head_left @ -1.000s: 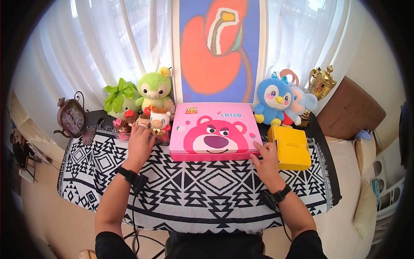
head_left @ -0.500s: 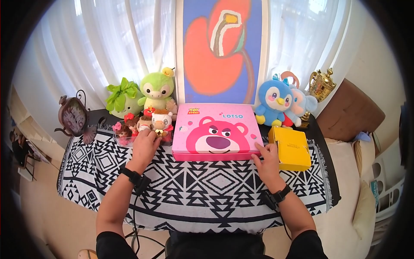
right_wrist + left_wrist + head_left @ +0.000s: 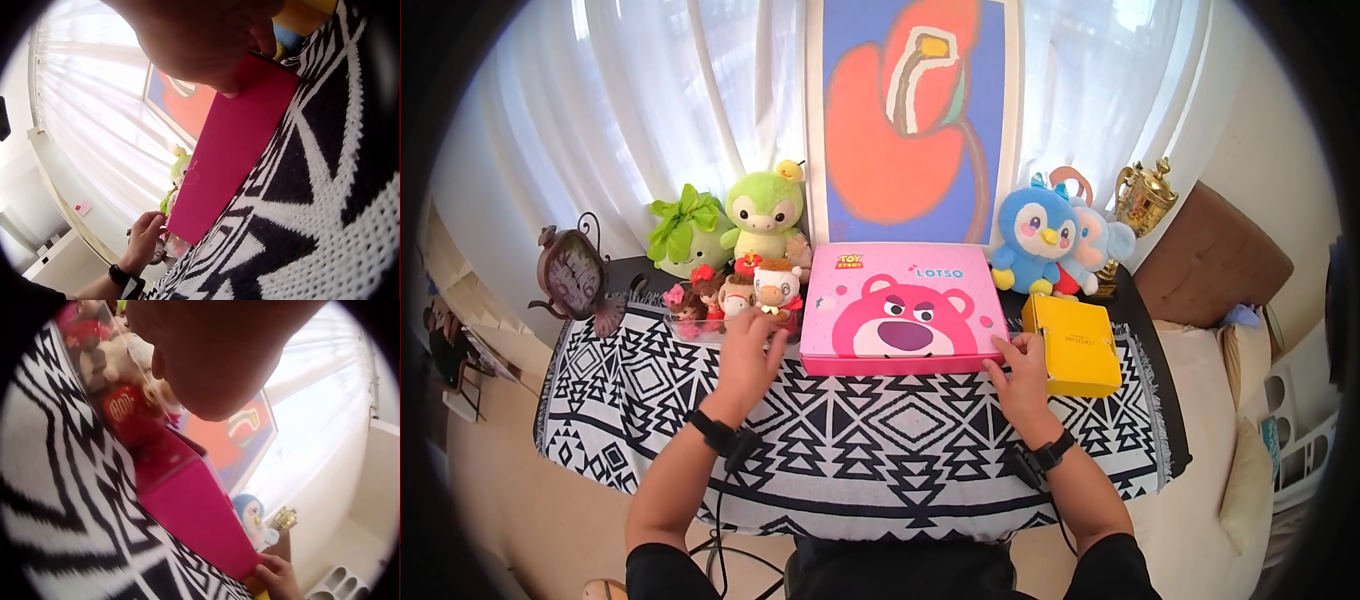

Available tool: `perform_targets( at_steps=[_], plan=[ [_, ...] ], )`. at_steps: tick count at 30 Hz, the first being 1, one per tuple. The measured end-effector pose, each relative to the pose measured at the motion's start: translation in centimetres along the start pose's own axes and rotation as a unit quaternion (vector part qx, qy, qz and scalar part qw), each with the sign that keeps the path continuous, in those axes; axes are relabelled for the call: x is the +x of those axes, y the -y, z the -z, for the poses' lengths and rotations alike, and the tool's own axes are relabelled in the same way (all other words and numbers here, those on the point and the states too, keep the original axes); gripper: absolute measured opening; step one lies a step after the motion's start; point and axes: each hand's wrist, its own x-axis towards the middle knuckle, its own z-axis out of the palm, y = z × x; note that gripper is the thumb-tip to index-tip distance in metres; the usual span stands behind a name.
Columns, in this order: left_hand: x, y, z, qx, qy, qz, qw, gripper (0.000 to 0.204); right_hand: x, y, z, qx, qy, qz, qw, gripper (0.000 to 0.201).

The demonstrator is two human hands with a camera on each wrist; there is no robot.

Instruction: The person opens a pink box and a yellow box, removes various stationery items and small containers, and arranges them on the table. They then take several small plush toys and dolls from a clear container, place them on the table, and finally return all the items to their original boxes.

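Note:
A pink box (image 3: pixel 900 300) with a bear's face on its lid lies on the patterned cloth (image 3: pixel 880 440). At its front right corner, my right hand (image 3: pixel 1025 375) grips the edge, thumb on the front wall (image 3: pixel 231 144) and fingers round the side. My left hand (image 3: pixel 745 365), fingers loosely extended and holding nothing, is in front of a clear tray (image 3: pixel 695 330) left of the box. Several small plush dolls sit in that tray, among them a white-and-brown one (image 3: pixel 777 285) in red. The left wrist view shows the tray's dolls (image 3: pixel 125 356) close beside the hand.
Green plush toys (image 3: pixel 765 210) stand behind the tray, with an ornate clock (image 3: pixel 572 270) farther left. To the right are a yellow box (image 3: pixel 1080 345), a blue penguin plush (image 3: pixel 1037 235) and a gold trophy (image 3: pixel 1145 195). A painting (image 3: pixel 910 120) stands behind the pink box.
My left hand has drawn back from the dolls, toward me and slightly right, and its fingers have spread. The right hand stays at the box corner. The head view has shifted slightly.

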Motion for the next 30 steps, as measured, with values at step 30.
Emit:
perform_targets(
  at_steps=[30],
  plan=[
    [-0.6,-0.3,-0.2,0.055,0.089,0.073,0.992,0.023,-0.1,-0.1,-0.1,0.025,0.025,-0.034,0.999,0.036]
  ],
)
